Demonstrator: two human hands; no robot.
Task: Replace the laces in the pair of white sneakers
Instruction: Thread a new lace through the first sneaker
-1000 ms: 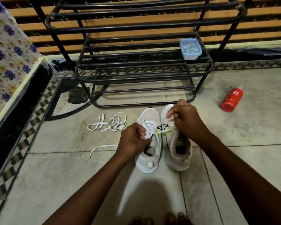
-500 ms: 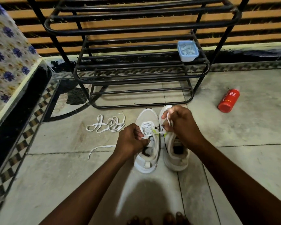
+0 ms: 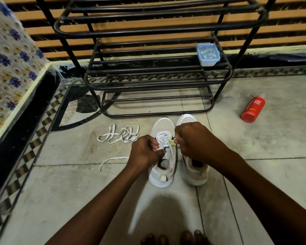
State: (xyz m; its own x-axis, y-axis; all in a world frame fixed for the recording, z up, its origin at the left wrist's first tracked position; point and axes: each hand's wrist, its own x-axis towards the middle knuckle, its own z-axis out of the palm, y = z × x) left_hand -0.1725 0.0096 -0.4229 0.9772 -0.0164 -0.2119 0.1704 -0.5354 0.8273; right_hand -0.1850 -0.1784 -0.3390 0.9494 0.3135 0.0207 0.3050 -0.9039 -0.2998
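Note:
Two white sneakers stand side by side on the floor, toes pointing away from me. The left sneaker (image 3: pixel 162 172) has a white lace (image 3: pixel 163 137) threaded through its upper eyelets. My left hand (image 3: pixel 145 152) grips one end of that lace at the shoe's left side. My right hand (image 3: pixel 196 142) pinches the other end, whose tip is yellow-green, just above the right sneaker (image 3: pixel 194 174). The right sneaker's tongue area is hidden by my right hand. A loose white lace (image 3: pixel 118 134) lies tangled on the floor to the left, and a lace tail (image 3: pixel 111 160) trails out from under my left hand.
A black metal shoe rack (image 3: pixel 148 85) stands right behind the sneakers, with a small blue box (image 3: pixel 208 54) on a shelf. A red bottle (image 3: pixel 253 109) lies on the floor at the right. A flowered cloth-covered ledge (image 3: pixel 11 71) borders the left. My toes (image 3: pixel 175 237) show at the bottom.
My right hand has dropped lower and drawn nearer the left sneaker, shortening the visible lace between my hands. My left hand has held its grip at the shoe's side.

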